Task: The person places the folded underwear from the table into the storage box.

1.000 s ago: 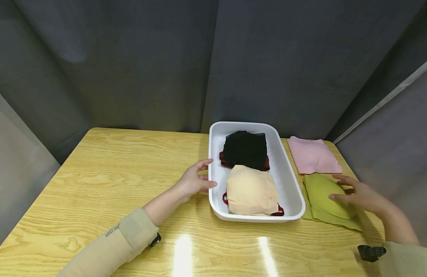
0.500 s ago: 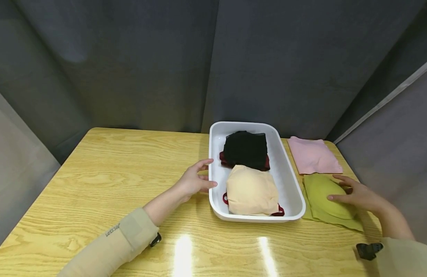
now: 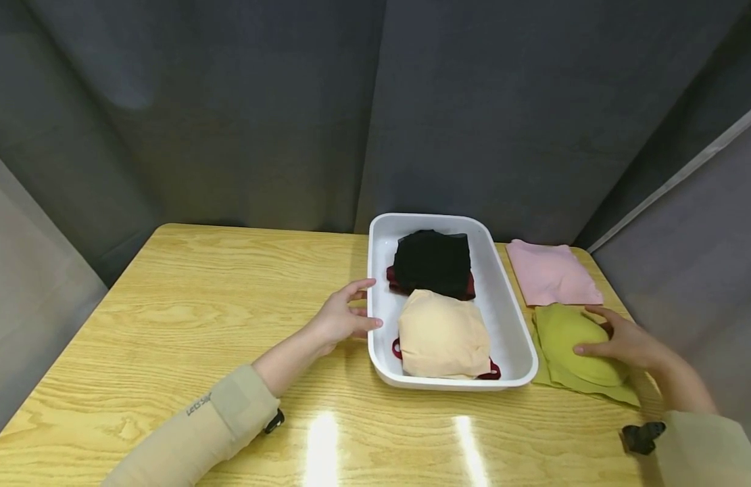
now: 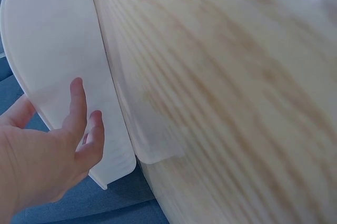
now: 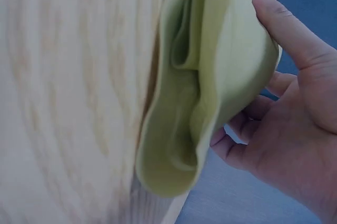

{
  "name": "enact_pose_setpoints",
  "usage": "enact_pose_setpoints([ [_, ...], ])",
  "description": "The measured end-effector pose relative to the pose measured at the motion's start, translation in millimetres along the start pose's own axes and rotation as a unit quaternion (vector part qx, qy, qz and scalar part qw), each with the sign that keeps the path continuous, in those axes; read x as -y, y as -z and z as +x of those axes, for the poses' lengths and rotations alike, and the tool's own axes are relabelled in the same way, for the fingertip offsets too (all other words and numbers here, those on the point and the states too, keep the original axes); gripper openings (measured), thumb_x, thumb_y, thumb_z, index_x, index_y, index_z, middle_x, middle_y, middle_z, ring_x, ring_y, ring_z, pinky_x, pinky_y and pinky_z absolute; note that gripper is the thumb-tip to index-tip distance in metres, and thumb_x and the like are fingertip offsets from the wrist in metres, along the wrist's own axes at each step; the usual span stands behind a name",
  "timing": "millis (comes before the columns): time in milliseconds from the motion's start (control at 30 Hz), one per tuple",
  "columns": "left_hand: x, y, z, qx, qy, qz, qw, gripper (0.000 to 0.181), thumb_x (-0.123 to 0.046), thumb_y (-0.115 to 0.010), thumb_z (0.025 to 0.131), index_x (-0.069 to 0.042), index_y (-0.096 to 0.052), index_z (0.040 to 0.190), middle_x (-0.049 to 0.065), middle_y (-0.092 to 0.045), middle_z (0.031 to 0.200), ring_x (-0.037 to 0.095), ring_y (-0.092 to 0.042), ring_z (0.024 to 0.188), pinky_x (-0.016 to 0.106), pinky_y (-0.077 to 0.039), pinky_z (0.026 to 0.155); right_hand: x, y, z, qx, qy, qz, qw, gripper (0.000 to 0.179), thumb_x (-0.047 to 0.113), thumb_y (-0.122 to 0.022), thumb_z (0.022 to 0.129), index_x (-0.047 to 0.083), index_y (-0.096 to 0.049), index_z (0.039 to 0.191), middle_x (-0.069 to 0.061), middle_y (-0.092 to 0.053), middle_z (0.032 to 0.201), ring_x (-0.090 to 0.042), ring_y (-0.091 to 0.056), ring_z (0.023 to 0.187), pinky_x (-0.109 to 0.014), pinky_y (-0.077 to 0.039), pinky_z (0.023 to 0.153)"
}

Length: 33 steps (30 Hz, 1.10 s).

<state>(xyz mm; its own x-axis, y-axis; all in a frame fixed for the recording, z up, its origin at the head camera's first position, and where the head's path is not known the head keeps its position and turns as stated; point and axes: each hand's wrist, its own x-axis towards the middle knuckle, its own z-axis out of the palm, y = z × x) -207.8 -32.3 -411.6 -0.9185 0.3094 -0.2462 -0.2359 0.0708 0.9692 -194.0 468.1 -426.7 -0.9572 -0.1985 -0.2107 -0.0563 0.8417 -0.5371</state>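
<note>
My left hand [image 3: 338,316] holds the left rim of a white plastic tub [image 3: 514,325], its thumb over the edge. In the left wrist view, two fingers lie along the tub's outer wall [image 4: 50,40]. At the right, my right hand [image 3: 631,341] spans the domed cup of a folded olive-green bra [image 3: 570,338], thumb on the near side and forefinger on the far side. The right wrist view shows the bra's folded layers [image 5: 184,129] edge-on, with the fingers curving behind the cup. Within the tub lie a folded black garment [image 3: 432,264] and a folded beige garment [image 3: 442,335].
Dark red fabric [image 3: 395,287] shows beneath the black and beige garments. A folded pink garment [image 3: 551,274] lies behind the olive bra, by the table's back right corner. The wooden table [image 3: 229,304] backs onto grey curtains [image 3: 259,115].
My right hand has shifted slightly left and drawn its thumb further onto the olive bra's cup. My left hand and the tub have stayed put.
</note>
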Motion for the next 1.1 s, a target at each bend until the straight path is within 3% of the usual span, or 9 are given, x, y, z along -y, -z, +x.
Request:
enact_pose_setpoints([
  [167, -1.3, -1.0, -0.4, -0.003, 0.001, 0.003, 1.0000, 0.075, 0.008, -0.070, 0.078, -0.020, -0.042, 0.141, 0.018, -0.038, 0.140, 0.027, -0.059, 0.102, 0.038, -0.058, 0.072, -2, -1, 1.3, -0.004, 0.001, 0.007, 1.0000, 0.090, 0.024, -0.076, 0.080, -0.011, -0.021, 0.142, -0.033, -0.054, 0.113, -0.021, -0.058, 0.092, -0.025, -0.049, 0.065],
  [400, -1.8, -1.1, -0.4, -0.006, 0.002, 0.007, 1.0000, 0.074, 0.007, -0.071, 0.078, -0.020, -0.042, 0.141, 0.017, -0.039, 0.140, 0.028, -0.059, 0.102, 0.038, -0.058, 0.073, -1, 2, -1.0, -0.020, 0.000, -0.021, 0.9996, 0.089, 0.032, -0.076, 0.079, -0.005, -0.026, 0.143, -0.038, -0.045, 0.123, -0.041, -0.052, 0.103, -0.033, -0.047, 0.070],
  [600, -2.2, -0.9, -0.4, -0.005, 0.003, 0.007, 1.0000, 0.074, 0.007, -0.071, 0.078, -0.020, -0.042, 0.141, 0.018, -0.039, 0.140, 0.028, -0.059, 0.102, 0.040, -0.057, 0.074, 5, 8, -6.2, -0.004, -0.003, 0.005, 1.0000, 0.090, 0.030, -0.074, 0.082, -0.001, -0.020, 0.147, -0.036, -0.046, 0.121, -0.037, -0.054, 0.101, -0.033, -0.049, 0.068],
  [767, -2.5, -1.0, -0.3, -0.005, 0.006, 0.003, 1.0000, 0.074, 0.008, -0.071, 0.078, -0.020, -0.042, 0.141, 0.018, -0.039, 0.140, 0.028, -0.058, 0.104, 0.042, -0.057, 0.076, 10, 12, -10.7, 0.007, -0.004, 0.013, 0.9999, 0.088, 0.031, -0.071, 0.084, 0.001, -0.019, 0.148, -0.038, -0.038, 0.130, -0.046, -0.048, 0.111, -0.037, -0.048, 0.074],
  [833, -2.5, -1.0, -0.2, -0.005, 0.007, 0.001, 1.0000, 0.075, 0.008, -0.071, 0.078, -0.020, -0.042, 0.141, 0.019, -0.039, 0.140, 0.028, -0.058, 0.104, 0.043, -0.056, 0.077, 11, 14, -12.2, 0.011, -0.003, 0.017, 0.9998, 0.086, 0.030, -0.070, 0.085, 0.003, -0.018, 0.148, -0.036, -0.038, 0.131, -0.039, -0.051, 0.109, -0.035, -0.048, 0.074],
  [933, -2.4, -0.8, 0.0, -0.004, 0.005, 0.000, 1.0000, 0.075, 0.008, -0.070, 0.078, -0.020, -0.041, 0.141, 0.020, -0.040, 0.139, 0.028, -0.058, 0.105, 0.043, -0.056, 0.077, 14, 17, -14.0, 0.007, 0.007, 0.024, 0.9997, 0.084, 0.028, -0.071, 0.085, 0.007, -0.021, 0.148, -0.033, -0.034, 0.138, -0.038, -0.045, 0.114, -0.040, -0.045, 0.080],
  [1067, -2.3, -0.4, -0.2, -0.003, 0.005, 0.000, 1.0000, 0.075, 0.008, -0.071, 0.078, -0.020, -0.041, 0.141, 0.020, -0.041, 0.138, 0.029, -0.058, 0.105, 0.043, -0.056, 0.077, 17, 18, -15.6, -0.010, 0.027, 0.037, 0.9989, 0.077, 0.024, -0.072, 0.084, 0.013, -0.028, 0.147, -0.029, -0.025, 0.145, -0.038, -0.029, 0.125, -0.050, -0.034, 0.088],
  [1100, -2.2, -0.4, -0.2, -0.003, 0.005, -0.001, 1.0000, 0.075, 0.008, -0.071, 0.078, -0.020, -0.041, 0.141, 0.020, -0.041, 0.138, 0.029, -0.058, 0.106, 0.042, -0.056, 0.076, 18, 18, -16.0, -0.016, 0.029, 0.038, 0.9987, 0.075, 0.024, -0.072, 0.084, 0.015, -0.030, 0.146, -0.026, -0.026, 0.145, -0.029, -0.029, 0.127, -0.046, -0.034, 0.089],
])
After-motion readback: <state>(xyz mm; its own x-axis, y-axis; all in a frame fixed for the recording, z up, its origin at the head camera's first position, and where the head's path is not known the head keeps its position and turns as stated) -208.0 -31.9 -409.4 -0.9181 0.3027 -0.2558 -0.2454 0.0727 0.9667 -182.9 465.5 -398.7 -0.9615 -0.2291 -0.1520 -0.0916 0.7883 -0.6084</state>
